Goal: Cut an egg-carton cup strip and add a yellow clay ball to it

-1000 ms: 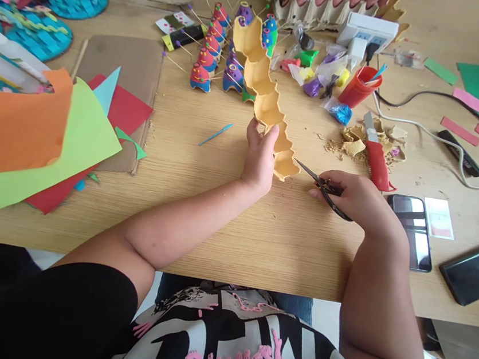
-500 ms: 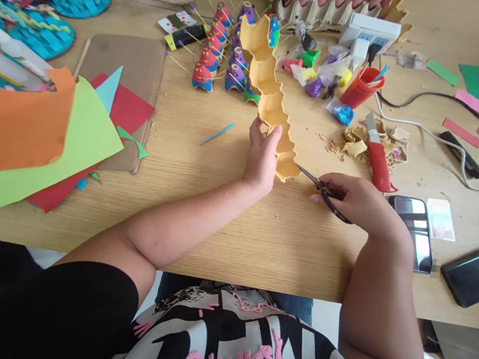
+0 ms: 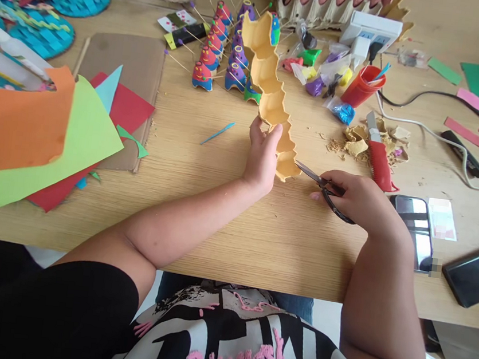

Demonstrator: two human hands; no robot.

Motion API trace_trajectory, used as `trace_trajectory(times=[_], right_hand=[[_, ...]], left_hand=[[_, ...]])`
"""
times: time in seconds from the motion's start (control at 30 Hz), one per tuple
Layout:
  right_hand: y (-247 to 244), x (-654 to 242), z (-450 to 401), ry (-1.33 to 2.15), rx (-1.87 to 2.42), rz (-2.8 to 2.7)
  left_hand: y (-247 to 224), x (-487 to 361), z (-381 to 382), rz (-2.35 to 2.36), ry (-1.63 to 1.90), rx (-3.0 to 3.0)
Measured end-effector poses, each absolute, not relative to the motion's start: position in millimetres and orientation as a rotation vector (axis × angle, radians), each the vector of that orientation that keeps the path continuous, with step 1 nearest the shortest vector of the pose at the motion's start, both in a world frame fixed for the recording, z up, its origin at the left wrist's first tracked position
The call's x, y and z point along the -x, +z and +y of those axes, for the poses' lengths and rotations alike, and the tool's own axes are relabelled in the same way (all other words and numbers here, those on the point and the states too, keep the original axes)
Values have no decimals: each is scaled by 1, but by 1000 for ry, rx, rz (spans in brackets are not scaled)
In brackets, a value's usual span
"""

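Left hand (image 3: 262,160) pinches yellow moulded-pulp egg-carton strip (image 3: 271,107) over wooden bench (image 3: 292,249); right hand (image 3: 354,198) curled round black-handled metal scissors (image 3: 322,182), tips by strip's near end. Risk: mid-strip grip lets end flex, blades slip or tear pulp.

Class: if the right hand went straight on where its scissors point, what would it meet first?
Probably the yellow egg-carton strip, at its near end; the scissors in the right hand point at its edge, though depth leaves any contact unclear.
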State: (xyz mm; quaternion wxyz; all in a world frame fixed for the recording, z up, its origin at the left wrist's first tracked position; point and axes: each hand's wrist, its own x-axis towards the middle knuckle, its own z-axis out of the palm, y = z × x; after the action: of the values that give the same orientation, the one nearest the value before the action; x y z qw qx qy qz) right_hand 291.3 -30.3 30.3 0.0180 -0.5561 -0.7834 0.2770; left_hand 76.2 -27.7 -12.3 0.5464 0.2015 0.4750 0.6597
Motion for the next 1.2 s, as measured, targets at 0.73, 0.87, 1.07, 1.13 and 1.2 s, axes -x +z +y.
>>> trace_trajectory(times=[0.73,0.87,1.07,1.13,1.2], right_hand=[[32,-288,-34,892,1729,-2385],[32,-287,-34,880,1723,-2395],[32,-289,-33,859,1721,-2425],[33,-288,-33,857,1717,-2429],[33,-288,-34,856,1715,-2424]], left_hand=[[-11,-77,-27,1139,1551,-462],[-11,-76,-26,1136,1562,-448],[-13,-76,-27,1125,1567,-444],[-13,-76,-26,1108,1577,-438],[-13,-76,-26,1103,1576,-430]])
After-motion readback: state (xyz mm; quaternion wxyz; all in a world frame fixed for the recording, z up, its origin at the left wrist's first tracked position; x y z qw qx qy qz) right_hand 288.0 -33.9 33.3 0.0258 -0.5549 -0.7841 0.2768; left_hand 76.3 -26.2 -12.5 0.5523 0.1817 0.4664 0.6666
